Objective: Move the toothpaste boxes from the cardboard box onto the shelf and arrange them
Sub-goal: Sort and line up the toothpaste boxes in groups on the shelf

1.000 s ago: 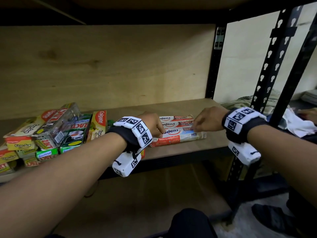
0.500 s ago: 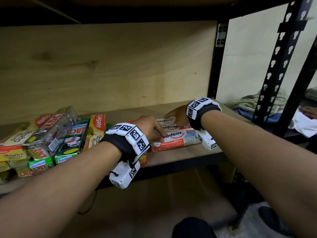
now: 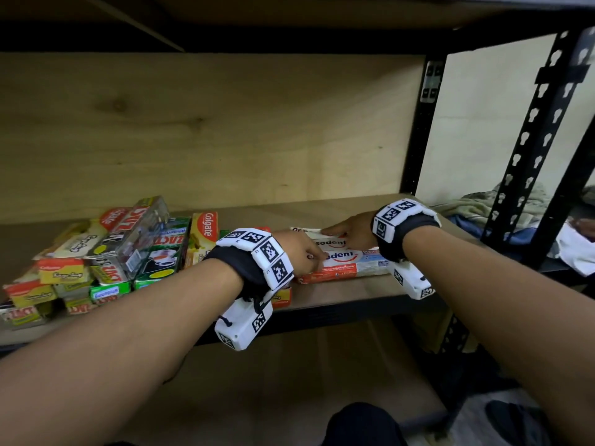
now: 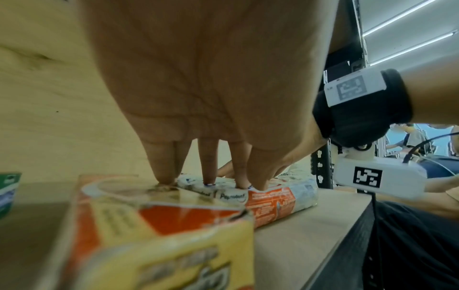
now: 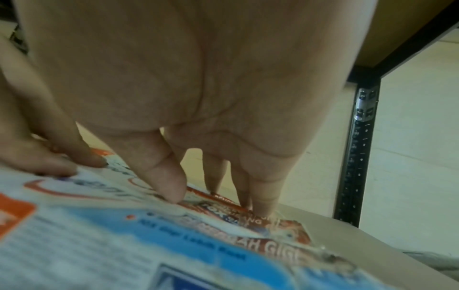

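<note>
A plastic-wrapped pack of white, red and blue Pepsodent toothpaste boxes (image 3: 351,263) lies flat on the wooden shelf (image 3: 354,296), right of the middle. My left hand (image 3: 309,255) presses straight fingertips (image 4: 208,181) onto the pack's left end (image 4: 278,198). My right hand (image 3: 335,233) reaches across the pack's far side, fingers (image 5: 263,204) and thumb touching its top (image 5: 99,225). Neither hand curls round it. A yellow and red Colgate box (image 4: 161,235) lies under my left wrist. No cardboard box is in view.
A loose heap of Colgate and Zact boxes (image 3: 106,252) fills the shelf's left part. The wooden back panel (image 3: 225,130) stands behind, with an upper shelf (image 3: 257,27) close overhead. Black uprights (image 3: 418,130) bound the right end. Cloth (image 3: 502,204) lies beyond them.
My right hand has moved from the pack's right end leftward, across its far side. My left hand stays at the left end. The pack stays flat on the shelf.
</note>
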Demonstrator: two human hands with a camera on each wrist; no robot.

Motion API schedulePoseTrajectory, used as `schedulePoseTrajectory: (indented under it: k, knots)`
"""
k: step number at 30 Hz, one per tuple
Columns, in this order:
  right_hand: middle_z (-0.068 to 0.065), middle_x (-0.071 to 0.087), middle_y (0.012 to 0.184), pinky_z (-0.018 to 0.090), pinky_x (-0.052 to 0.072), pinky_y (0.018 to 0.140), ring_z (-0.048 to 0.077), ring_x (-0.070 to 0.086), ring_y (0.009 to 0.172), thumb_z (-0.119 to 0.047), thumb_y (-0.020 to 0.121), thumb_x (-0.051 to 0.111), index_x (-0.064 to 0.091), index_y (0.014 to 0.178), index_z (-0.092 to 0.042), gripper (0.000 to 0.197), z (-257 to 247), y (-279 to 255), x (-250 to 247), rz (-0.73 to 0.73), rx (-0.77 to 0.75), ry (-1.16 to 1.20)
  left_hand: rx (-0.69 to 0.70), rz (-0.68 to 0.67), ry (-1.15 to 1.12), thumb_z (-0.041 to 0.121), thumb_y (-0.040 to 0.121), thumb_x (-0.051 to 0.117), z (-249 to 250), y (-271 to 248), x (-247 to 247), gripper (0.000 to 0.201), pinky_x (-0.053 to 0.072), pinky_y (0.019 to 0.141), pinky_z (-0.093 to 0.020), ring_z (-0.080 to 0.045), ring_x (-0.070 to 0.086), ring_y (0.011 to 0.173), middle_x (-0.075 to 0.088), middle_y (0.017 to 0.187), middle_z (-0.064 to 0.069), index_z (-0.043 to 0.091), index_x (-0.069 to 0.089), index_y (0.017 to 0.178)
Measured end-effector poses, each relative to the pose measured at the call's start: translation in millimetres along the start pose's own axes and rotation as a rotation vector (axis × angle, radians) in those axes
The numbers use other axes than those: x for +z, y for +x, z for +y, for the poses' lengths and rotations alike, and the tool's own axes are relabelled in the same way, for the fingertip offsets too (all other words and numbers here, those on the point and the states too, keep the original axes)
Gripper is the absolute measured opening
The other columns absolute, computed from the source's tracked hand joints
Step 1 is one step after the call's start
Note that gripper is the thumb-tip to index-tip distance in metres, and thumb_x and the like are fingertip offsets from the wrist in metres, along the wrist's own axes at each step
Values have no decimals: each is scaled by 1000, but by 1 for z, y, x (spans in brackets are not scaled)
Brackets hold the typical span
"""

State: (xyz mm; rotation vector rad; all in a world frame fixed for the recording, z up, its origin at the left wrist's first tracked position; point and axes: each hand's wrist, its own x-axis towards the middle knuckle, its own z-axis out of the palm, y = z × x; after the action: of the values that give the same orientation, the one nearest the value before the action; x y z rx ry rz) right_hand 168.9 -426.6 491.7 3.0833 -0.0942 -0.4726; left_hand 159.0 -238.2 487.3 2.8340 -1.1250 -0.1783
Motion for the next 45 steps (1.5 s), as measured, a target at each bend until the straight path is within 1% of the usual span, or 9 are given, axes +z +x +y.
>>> schedulePoseTrajectory:
  k: [5,12,18,22,27,33,37,40,45]
  knots:
    - [-7,29,160,31,28,111,20,30,144,-19,95,52,32,151,-44,64,-12,-45,-15,-78,-54,-31,26,36,106,52,92,55,-13,-23,-4,49,43,98,-27,-19,54,123,57,137,4,33,55,137]
    - [-8,45,150,34,31,111,16,43,135,-45,92,62,51,137,-48,47,-47,-81,-30,12,-109,-5,-43,130,112,51,88,60,-44,-70,-39,39,52,89,-30,-20,63,105,69,117,4,32,67,122]
    - [-10,50,143,33,39,103,17,49,128,-53,91,60,54,135,-44,45,-106,-101,-49,47,-235,-4,-174,236,151,56,87,59,-87,-116,-69,37,52,89,-32,-20,61,107,66,121,5,32,68,115]
    - [-8,50,145,37,36,105,20,47,130,-57,92,57,54,135,-46,44,-149,-105,-63,84,-320,-53,-240,278,116,49,90,60,-117,-152,-82,33,50,84,-27,-18,61,107,66,121,4,30,69,115]
    - [-3,47,148,36,36,107,20,46,132,-55,95,53,49,140,-42,47,-209,-105,-76,114,-419,-95,-321,296,93,49,91,58,-157,-193,-93,29,48,79,-26,-15,58,93,66,114,8,33,69,112]
    - [-5,53,140,31,37,99,18,51,126,-57,92,56,52,135,-42,45,-276,-101,-89,180,-538,-82,-415,312,72,51,87,61,-199,-233,-92,30,52,91,-32,-14,62,102,67,114,11,32,70,109]
    - [-9,57,132,27,41,93,15,56,117,-55,93,57,52,136,-38,47,-316,-95,-94,212,-589,-88,-468,315,72,52,86,62,-223,-253,-88,33,52,90,-32,-15,62,102,67,114,10,32,70,111]
    - [-5,58,129,31,47,94,7,61,89,-54,92,59,56,131,-39,42,-342,-88,-93,229,-621,-92,-523,312,59,52,87,62,-241,-265,-80,33,51,85,-29,-15,61,99,67,112,9,31,69,110]
    - [-6,57,137,24,42,90,17,56,119,-51,91,62,55,135,-34,48,-376,-76,-82,271,-655,-140,-614,227,16,51,86,63,-268,-277,-59,37,52,87,-30,-19,63,102,68,114,6,29,68,116]
